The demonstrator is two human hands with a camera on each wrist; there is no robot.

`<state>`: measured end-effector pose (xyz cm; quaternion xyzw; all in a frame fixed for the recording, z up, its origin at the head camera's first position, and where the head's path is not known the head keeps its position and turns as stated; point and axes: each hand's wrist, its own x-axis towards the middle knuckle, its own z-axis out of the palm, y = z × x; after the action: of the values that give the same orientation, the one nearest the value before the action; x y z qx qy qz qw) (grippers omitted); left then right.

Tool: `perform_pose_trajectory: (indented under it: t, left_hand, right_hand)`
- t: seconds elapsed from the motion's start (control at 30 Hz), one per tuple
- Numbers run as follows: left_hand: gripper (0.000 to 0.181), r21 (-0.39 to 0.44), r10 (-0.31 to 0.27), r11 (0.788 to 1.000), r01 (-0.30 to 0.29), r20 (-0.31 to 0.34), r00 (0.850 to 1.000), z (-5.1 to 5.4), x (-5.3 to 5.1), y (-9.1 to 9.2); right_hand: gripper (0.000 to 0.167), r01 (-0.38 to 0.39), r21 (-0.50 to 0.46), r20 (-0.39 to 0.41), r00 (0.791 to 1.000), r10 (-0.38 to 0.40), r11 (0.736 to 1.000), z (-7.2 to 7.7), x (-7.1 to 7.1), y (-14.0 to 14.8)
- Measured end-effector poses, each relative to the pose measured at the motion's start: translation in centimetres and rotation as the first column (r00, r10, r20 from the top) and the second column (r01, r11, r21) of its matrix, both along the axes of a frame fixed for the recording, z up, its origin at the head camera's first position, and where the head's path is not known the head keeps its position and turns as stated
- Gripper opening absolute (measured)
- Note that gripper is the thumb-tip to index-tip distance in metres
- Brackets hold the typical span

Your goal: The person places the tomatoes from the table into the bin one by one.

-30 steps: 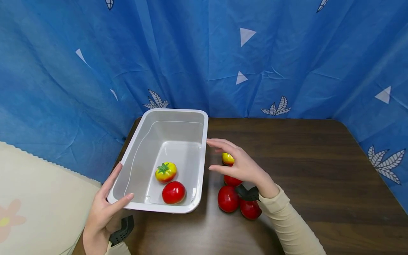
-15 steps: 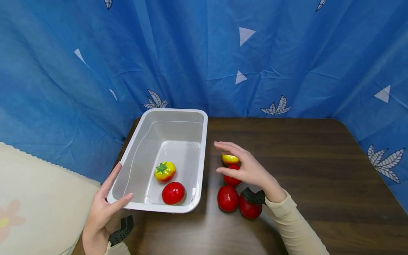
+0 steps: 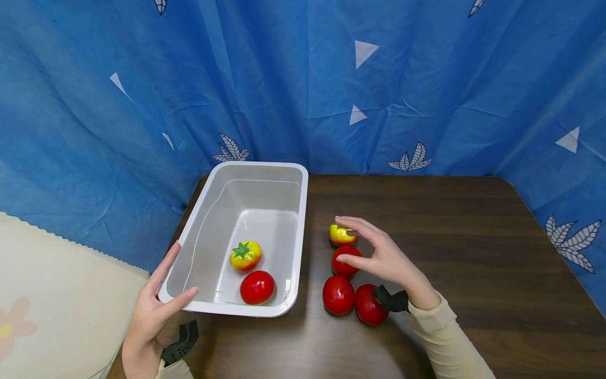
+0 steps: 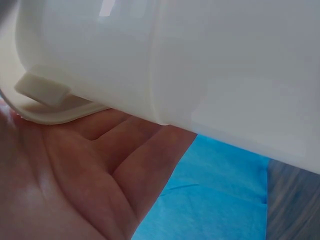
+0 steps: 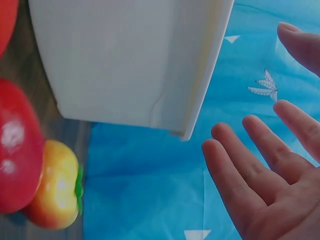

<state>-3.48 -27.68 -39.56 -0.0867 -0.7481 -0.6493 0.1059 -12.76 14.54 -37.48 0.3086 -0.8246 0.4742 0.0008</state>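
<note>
A white plastic bin [image 3: 236, 309] stands tilted at the table's left. My left hand [image 3: 150, 310] grips its near left corner, thumb over the rim; in the left wrist view the fingers lie under the outer wall. Inside rest a yellow-red toy fruit [image 3: 251, 257] with a green leafy top and a glossy red toy fruit [image 3: 258, 287]. Right of the bin, my right hand [image 3: 388, 259] hovers with thumb and fingers apart, holding nothing. Below and beside it sit another yellow-red fruit [image 5: 56, 187] and three red ones, including a front one [image 3: 338, 296].
The dark wooden table [image 3: 468, 252] extends to the right. A blue curtain [image 3: 284, 95] hangs behind it. At the left lies a cream cloth [image 3: 57, 295] with a flower print. Each wrist wears a black strap [image 3: 392, 299].
My right hand has moved away from the bin's right rim, rightward and slightly nearer, over the loose fruit. The left hand and the bin stay almost still.
</note>
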Motion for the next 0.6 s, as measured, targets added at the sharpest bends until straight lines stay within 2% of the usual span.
perform_pose_trajectory:
  t: [0.27,0.6]
  left_hand:
    - [0.085,0.013,-0.027,1.000,0.027,-0.019,0.999,-0.2,0.0,-0.1]
    - [0.084,0.007,-0.023,1.000,0.023,-0.021,1.000,-0.1,0.0,-0.1]
  right_hand:
    - [0.069,0.033,0.024,-0.003,0.999,-0.033,0.999,-1.0,0.7,1.2]
    - [0.074,0.046,0.030,-0.012,0.999,-0.045,0.999,-2.5,1.5,3.1]
